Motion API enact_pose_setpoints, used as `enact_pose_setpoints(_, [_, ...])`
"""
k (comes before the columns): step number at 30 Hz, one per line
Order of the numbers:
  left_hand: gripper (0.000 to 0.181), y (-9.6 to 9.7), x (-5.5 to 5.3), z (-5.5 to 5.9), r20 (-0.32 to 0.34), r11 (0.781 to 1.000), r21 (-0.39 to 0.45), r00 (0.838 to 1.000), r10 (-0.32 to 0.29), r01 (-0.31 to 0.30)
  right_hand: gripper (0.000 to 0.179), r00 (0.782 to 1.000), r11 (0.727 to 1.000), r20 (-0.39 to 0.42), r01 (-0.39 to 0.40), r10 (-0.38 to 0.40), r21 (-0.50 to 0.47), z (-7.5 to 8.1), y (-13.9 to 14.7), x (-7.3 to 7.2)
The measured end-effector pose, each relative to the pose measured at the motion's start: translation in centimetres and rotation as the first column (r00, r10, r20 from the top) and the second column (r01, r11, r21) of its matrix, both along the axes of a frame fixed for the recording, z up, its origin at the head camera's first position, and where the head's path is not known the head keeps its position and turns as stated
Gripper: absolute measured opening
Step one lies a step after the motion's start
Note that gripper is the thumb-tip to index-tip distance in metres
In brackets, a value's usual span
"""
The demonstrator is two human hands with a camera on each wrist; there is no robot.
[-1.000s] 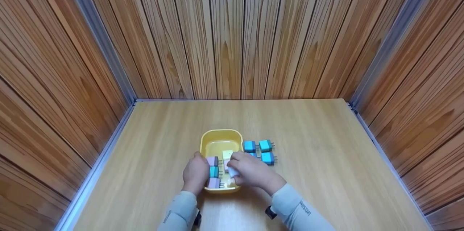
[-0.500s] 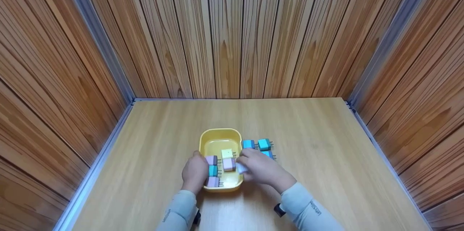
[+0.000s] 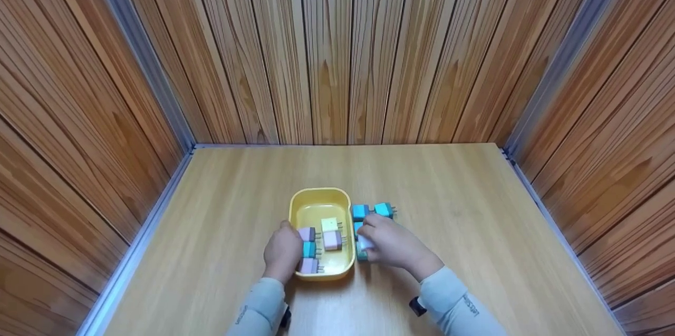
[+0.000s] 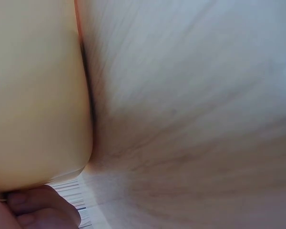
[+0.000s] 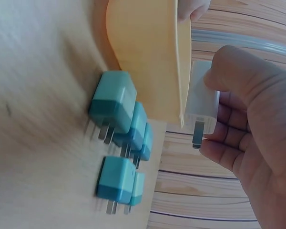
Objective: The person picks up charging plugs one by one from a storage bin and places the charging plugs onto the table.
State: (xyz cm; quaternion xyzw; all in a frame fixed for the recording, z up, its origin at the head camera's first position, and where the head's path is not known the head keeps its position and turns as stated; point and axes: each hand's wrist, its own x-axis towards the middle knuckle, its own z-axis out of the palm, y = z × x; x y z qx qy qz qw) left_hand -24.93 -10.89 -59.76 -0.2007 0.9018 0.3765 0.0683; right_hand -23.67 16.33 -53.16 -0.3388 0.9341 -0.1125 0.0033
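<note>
Forearms (image 3: pixel 456 301) angled inward, left hand (image 3: pixel 283 251) gripping, right hand (image 3: pixel 393 242) pinching, thumb (image 5: pixel 231 69) opposite fingers (image 5: pixel 223 153)

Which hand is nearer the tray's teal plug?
The left hand, gripping the tray beside the teal plug; the right hand holds a white plug beyond the tray's right side.

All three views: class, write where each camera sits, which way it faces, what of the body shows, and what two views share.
Head: worn on the head, facing forward and down at the tub; sleeves, left grip and right grip show.
Left wrist: on that wrist, facing the tub's outer side and table; left grip shows partly, lower left.
Right wrist: on that wrist, facing white plug, tub and blue-green plugs; right grip shows, left grip barely.
Head and right wrist share tub, white plug and right grip.
</note>
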Motion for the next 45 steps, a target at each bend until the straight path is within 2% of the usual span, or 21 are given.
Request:
enact_pose_setpoints(8, [0.053,0.0,0.3,-0.2,-0.011,1.0,0.028,1.0,0.007,-0.007,0.044,0.999,0.999,0.033,0.041,-0.041,-0.018,-0.8,1.8,0.2])
enact_pose_setpoints(15, [0.038,0.0,-0.1,-0.3,-0.08,0.991,-0.13,0.996,-0.041,0.03,0.046,0.995,0.996,0.044,0.091,-0.09,-0.008,-1.0,2.9,-0.1])
enact_pose_setpoints(22, [0.038,0.0,0.0,-0.3,-0.05,0.996,-0.086,0.998,-0.022,0.017,0.05,0.991,0.994,0.068,0.114,-0.113,-0.002,-1.5,3.6,-0.2])
enact_pose_setpoints(30, [0.045,0.0,-0.1,-0.3,-0.022,1.0,-0.011,1.0,-0.003,0.002,0.045,0.987,0.988,0.049,0.153,-0.153,-0.003,-2.1,4.4,-0.3])
enact_pose_setpoints(38, [0.046,0.0,0.0,-0.3,-0.022,1.0,-0.02,1.0,0.0,0.0,0.047,0.98,0.982,0.068,0.189,-0.189,0.006,-3.2,5.0,-0.3])
enact_pose_setpoints(42, [0.041,0.0,-0.1,-0.2,-0.063,0.997,-0.078,0.998,-0.014,0.009,0.046,0.978,0.981,0.075,0.193,-0.194,0.015,-3.8,5.0,-0.5])
enact_pose_setpoints(45, [0.042,0.1,-0.1,-0.2,-0.07,0.995,-0.1,0.997,-0.017,0.01,0.046,0.976,0.979,0.087,0.2,-0.202,0.027,-4.3,5.0,-0.6])
